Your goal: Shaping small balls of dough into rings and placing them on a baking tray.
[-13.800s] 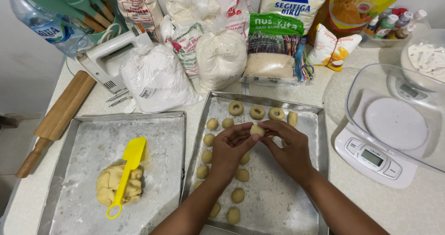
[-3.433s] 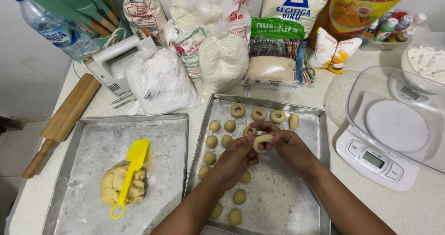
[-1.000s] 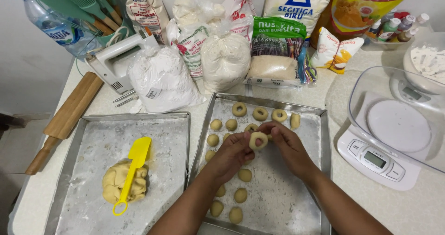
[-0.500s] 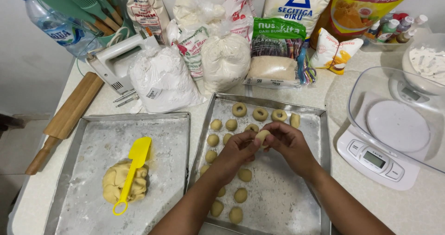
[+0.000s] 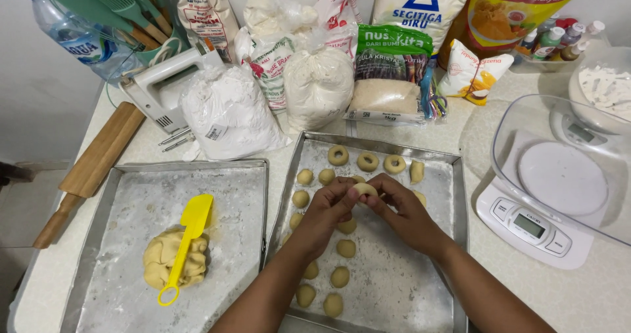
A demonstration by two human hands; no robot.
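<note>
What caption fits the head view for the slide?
Both hands, left hand and right hand, pinch a dough piece over a floured tray of dough balls.

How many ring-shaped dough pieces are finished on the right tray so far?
3, side by side along the far edge of the right tray: ring one, ring two, ring three. Another piece is between both hands, and they may hide more.

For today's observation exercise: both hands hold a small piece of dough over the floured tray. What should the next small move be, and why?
Probably set the dough piece down beside the ring at the end of the top row. The left hand and right hand pinch it above the tray, it already looks ring-shaped, and three finished rings lie in that row while plain balls wait below.
</note>
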